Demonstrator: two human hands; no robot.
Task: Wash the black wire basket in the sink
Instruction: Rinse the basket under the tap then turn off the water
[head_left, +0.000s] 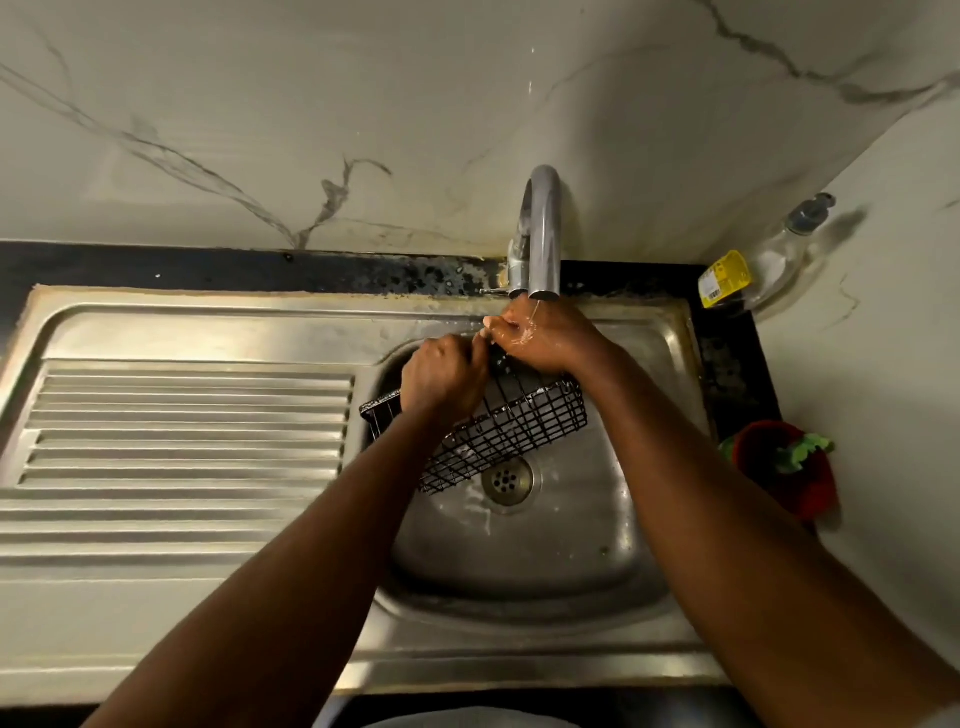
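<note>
Fingers of my left hand (444, 382) curl round the far rim of the black wire basket (519, 431); my right hand (540, 335), fingers curled too, seems to grip that rim under the tap (543, 234) stream. The basket hangs tilted over the sink (519, 571) bowl, its long axis running left to right, its body lying nearer me than both hands.

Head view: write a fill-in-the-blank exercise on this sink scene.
The left hand and right hand hold the ____ wire basket over the sink.
Water from the faucet falls on the ____ hand.
The corner bottle wears a ____ label.
Missing: black, right, yellow.
</note>
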